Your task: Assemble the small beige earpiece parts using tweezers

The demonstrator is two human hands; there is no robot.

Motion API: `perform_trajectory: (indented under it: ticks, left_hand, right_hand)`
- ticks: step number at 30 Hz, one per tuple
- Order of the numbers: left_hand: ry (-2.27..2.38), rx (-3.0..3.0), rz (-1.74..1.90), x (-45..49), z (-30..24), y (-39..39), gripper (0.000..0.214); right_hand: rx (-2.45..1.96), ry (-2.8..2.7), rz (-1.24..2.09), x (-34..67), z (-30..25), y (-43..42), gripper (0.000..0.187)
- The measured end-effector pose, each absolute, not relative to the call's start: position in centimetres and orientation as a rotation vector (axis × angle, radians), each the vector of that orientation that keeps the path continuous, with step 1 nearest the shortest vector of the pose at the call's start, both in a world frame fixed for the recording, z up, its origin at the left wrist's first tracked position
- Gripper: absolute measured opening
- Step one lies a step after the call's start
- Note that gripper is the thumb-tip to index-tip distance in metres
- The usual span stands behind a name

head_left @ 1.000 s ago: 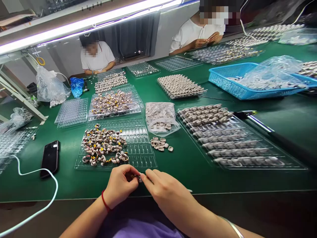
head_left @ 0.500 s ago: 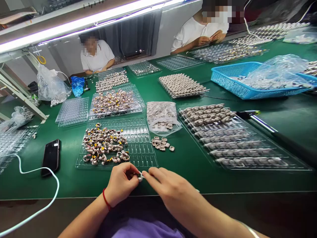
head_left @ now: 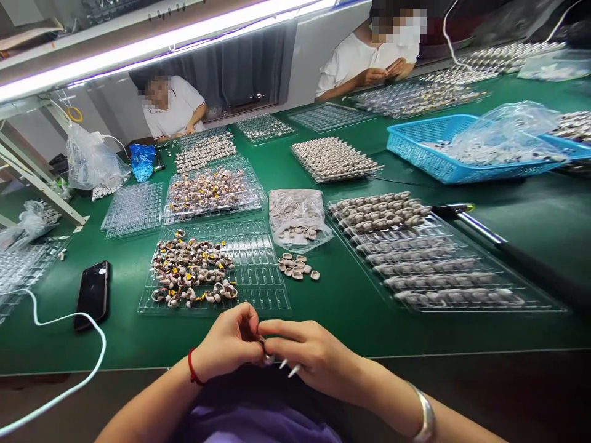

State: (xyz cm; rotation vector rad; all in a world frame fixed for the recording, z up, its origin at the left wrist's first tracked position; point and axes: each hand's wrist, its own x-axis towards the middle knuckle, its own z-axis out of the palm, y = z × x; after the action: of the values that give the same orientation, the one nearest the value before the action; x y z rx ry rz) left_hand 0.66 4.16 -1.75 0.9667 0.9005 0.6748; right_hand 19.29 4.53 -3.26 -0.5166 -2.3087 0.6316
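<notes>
My left hand (head_left: 228, 347) and my right hand (head_left: 308, 355) meet at the near edge of the green table (head_left: 351, 301). Together they pinch a small ring-shaped part (head_left: 266, 358) between their fingertips. White tweezer tips (head_left: 290, 368) stick out below my right hand's fingers. Just beyond my hands lies a clear plastic tray (head_left: 258, 277) with a heap of small wound parts (head_left: 189, 274) on its left side. A small loose pile of beige shell pieces (head_left: 298, 267) lies to the tray's right.
A black phone (head_left: 92, 294) and white cable (head_left: 55, 332) lie at left. A long tray of rowed parts (head_left: 438, 264) fills the right; a bag of shells (head_left: 298, 215) and blue baskets (head_left: 429, 154) stand behind. Two people work across the table.
Both hands have drawn back toward me from over the table's edge, staying joined on the small part. The tweezer tips now show under my right hand.
</notes>
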Motion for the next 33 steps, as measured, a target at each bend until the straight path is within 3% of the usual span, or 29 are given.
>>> perform_trajectory:
  ticks: [10,21,33]
  left_hand:
    - [0.944,0.978,0.542,-0.6,0.9,4.2,0.039]
    - [0.877,0.666,0.616,-0.2,-0.3,3.1,0.033]
    - [0.925,0.706,0.863,0.8,0.0,1.4,0.031]
  right_hand:
    - [-0.503,-2.033,0.804,20.3,-1.8,4.0,0.023]
    - [-0.508,-1.992,0.742,20.3,-1.3,3.6,0.021]
    - [-0.567,-1.963,0.592,19.5,-1.1,2.5,0.021]
